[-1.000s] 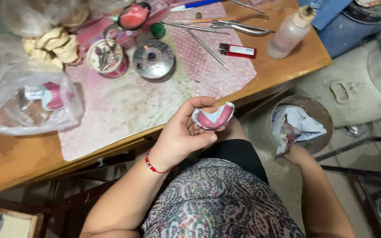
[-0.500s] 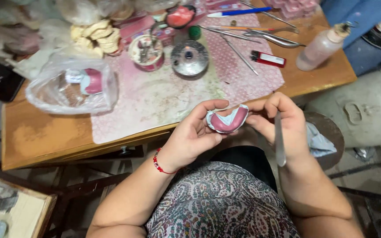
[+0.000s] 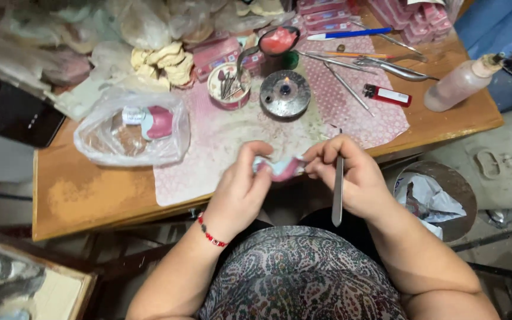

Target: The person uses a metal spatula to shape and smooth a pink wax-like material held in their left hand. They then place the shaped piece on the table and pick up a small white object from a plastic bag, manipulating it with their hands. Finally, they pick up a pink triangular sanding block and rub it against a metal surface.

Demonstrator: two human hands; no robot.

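Observation:
My left hand, with a red bead bracelet at its wrist, grips one end of a small pink and white denture-shaped piece at the front edge of the wooden table. My right hand pinches the other end of that piece. A slim metal tool also lies in my right hand, its handle pointing down toward my lap. Both hands meet over the patterned pink mat.
On the mat stand a small round metal burner with a tiny flame, a tin of tools and a ladle of pink wax. A plastic bag lies left. A red lighter, bottle and bin are right.
My right hand came up from the bin side holding the metal tool and joined my left hand on the pink piece. The view shifted so the table sits lower in frame.

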